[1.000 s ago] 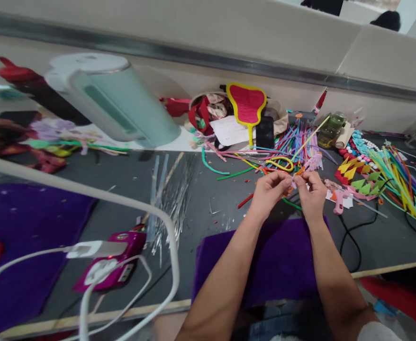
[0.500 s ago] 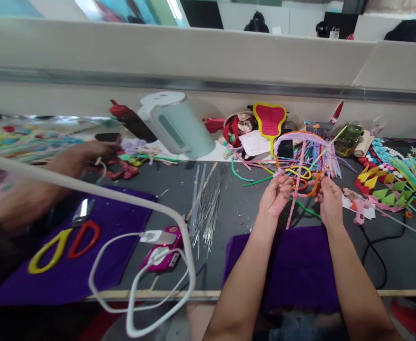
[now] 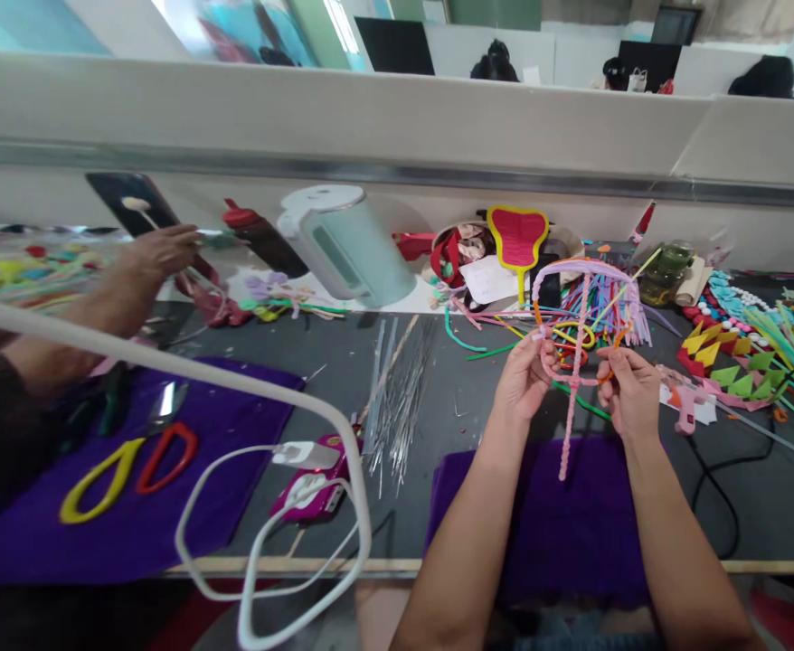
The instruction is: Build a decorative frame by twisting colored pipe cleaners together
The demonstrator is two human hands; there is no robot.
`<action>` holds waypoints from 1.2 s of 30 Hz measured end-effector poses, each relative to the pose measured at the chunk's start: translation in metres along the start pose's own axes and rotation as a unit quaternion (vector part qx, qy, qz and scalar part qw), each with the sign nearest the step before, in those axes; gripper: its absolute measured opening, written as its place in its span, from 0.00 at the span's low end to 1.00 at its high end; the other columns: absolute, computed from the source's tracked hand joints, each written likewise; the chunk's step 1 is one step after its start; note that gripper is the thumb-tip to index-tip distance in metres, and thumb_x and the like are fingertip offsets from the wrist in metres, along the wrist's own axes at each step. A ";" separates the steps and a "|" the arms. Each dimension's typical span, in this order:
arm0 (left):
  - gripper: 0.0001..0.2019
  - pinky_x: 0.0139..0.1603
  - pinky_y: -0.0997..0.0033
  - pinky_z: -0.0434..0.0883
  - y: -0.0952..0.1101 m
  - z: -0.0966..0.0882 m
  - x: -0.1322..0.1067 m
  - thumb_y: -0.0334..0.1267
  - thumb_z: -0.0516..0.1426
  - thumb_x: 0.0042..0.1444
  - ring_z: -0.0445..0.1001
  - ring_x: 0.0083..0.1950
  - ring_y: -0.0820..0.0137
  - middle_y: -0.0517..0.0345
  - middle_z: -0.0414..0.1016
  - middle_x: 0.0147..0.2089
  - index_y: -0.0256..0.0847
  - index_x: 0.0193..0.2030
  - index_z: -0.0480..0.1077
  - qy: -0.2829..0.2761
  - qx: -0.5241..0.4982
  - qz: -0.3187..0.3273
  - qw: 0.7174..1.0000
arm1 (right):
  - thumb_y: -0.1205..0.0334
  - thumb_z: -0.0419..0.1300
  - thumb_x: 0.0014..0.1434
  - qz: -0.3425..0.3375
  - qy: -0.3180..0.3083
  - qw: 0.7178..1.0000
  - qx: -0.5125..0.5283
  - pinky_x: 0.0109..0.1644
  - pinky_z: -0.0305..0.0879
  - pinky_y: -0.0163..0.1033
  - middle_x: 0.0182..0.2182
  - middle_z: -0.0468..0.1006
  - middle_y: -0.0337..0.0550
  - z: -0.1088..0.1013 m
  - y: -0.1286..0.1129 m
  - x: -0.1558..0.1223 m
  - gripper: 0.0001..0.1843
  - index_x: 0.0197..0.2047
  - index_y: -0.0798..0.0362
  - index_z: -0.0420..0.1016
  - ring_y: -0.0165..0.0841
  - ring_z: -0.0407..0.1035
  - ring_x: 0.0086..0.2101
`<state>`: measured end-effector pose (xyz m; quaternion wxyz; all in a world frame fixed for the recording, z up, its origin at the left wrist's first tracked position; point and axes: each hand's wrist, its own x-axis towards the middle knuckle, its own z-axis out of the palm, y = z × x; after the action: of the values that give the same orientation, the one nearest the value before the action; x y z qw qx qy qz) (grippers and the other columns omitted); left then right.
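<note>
Your left hand (image 3: 524, 378): right of centre in the frame, raised over the table, with the fingertips pinched on the left side of the pink pipe-cleaner frame (image 3: 571, 407).
Your right hand (image 3: 631, 391): just to the right of the left one, with thumb and fingers clamped on the right side of the same frame.
Pink pipe-cleaner frame: held upright between your two hands. A pale arch curves above both hands, and a twisted pink stem runs down the middle with its free end hanging over the purple cloth (image 3: 560, 533).
Purple cloth: lower centre-right, spread at the near table edge under your forearms.
Loose pipe cleaners (image 3: 614, 307): a many-coloured heap just behind the frame, toward the upper right.
Glue gun (image 3: 685, 409): pink, lying just right of your right hand, with a black cord (image 3: 713, 475) looping toward the near edge.
Foam shapes (image 3: 713, 357): yellow and green triangles at the far right.
Red fan (image 3: 517, 240): yellow-rimmed, standing against the wall above your left hand.
Metal wires (image 3: 401, 389): a silvery bundle fanned out on the grey table (image 3: 465, 416), left of your left hand.
Kettle (image 3: 346, 244): pale green, upper centre.
Magenta device (image 3: 312, 484): lower centre, with a white cable plugged into it.
Scissors (image 3: 126, 466): yellow and red handles, lying on a second purple cloth (image 3: 64, 542) at lower left.
Another person's hand (image 3: 159, 253): upper left, beside a dark phone (image 3: 122, 199) that stands upright.
</note>
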<state>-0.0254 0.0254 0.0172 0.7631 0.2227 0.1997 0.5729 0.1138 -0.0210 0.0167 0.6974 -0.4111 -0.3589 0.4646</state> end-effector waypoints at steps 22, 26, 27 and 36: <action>0.17 0.18 0.83 0.61 -0.013 -0.048 0.015 0.42 0.69 0.37 0.64 0.19 0.81 0.62 0.70 0.21 0.34 0.29 0.71 0.048 0.165 0.005 0.985 | 0.46 0.61 0.52 0.017 0.012 0.997 -0.080 0.13 0.42 0.27 0.17 0.66 0.31 -0.017 0.016 0.021 0.19 0.35 0.55 0.77 0.18 0.51 0.12; 0.16 0.18 0.83 0.62 -0.012 -0.046 0.011 0.41 0.69 0.37 0.65 0.20 0.81 0.59 0.72 0.25 0.34 0.30 0.73 0.048 0.202 0.007 0.978 | 0.46 0.61 0.51 0.015 0.005 0.993 -0.116 0.14 0.46 0.27 0.16 0.67 0.31 -0.017 0.016 0.021 0.21 0.40 0.54 0.76 0.20 0.53 0.14; 0.16 0.18 0.82 0.62 -0.012 -0.045 0.010 0.41 0.69 0.38 0.65 0.20 0.81 0.59 0.72 0.25 0.34 0.30 0.73 0.049 0.211 0.010 0.976 | 0.46 0.61 0.51 0.011 0.007 0.992 -0.122 0.15 0.47 0.27 0.16 0.67 0.31 -0.017 0.017 0.021 0.22 0.41 0.54 0.76 0.21 0.54 0.14; 0.17 0.20 0.80 0.64 -0.011 -0.040 0.004 0.47 0.67 0.41 0.69 0.22 0.77 0.59 0.72 0.25 0.36 0.32 0.72 0.090 0.278 0.066 0.954 | 0.50 0.60 0.54 -0.055 0.014 0.981 -0.185 0.21 0.55 0.30 0.17 0.68 0.33 -0.020 0.023 0.022 0.18 0.40 0.55 0.77 0.24 0.60 0.18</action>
<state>-0.0384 0.0313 -0.0221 0.6104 0.3861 0.4041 0.5613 0.1301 0.0002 -0.0096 0.6387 -0.5196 -0.4508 0.3448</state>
